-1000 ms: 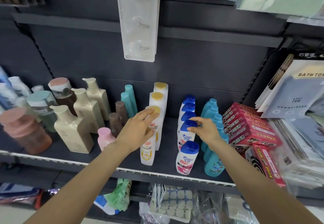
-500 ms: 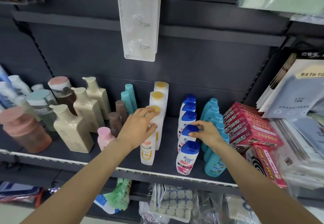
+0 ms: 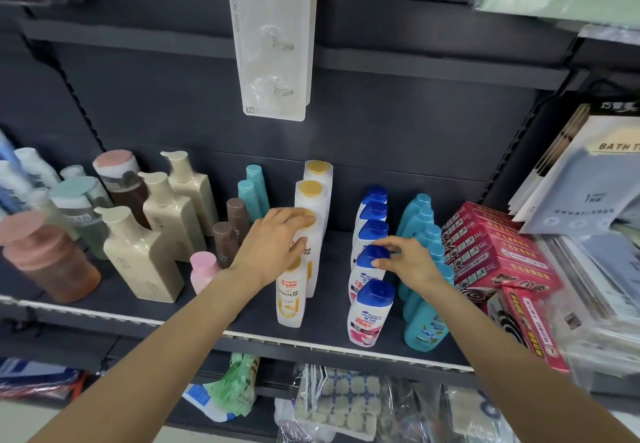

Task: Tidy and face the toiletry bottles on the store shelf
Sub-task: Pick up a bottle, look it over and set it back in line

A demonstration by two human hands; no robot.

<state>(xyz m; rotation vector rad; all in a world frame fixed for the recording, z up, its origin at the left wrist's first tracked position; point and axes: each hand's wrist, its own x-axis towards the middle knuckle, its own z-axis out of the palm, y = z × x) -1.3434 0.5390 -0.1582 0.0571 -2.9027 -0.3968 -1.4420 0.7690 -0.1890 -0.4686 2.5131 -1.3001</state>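
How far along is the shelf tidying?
Roughly midway, I'd judge. Done: the teal bottles stand in a straight front-to-back row. In hand: the left hand grips the second yellow-capped white bottle, and the right hand pinches the blue cap of the second bottle in its row. Left: the pink bottle and brown bottles look loosely placed, and the pump bottles look untouched.

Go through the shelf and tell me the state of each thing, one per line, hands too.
Left hand: grips the second yellow-capped white bottle, upright.
Right hand: pinches the cap of the second blue-capped bottle, upright.
Front yellow-capped bottle: upright, label forward, untouched.
Front blue-capped bottle: upright, label forward.
Teal bottles: upright, in a row.
Beige pump bottles: upright.
Red boxes: stacked flat.
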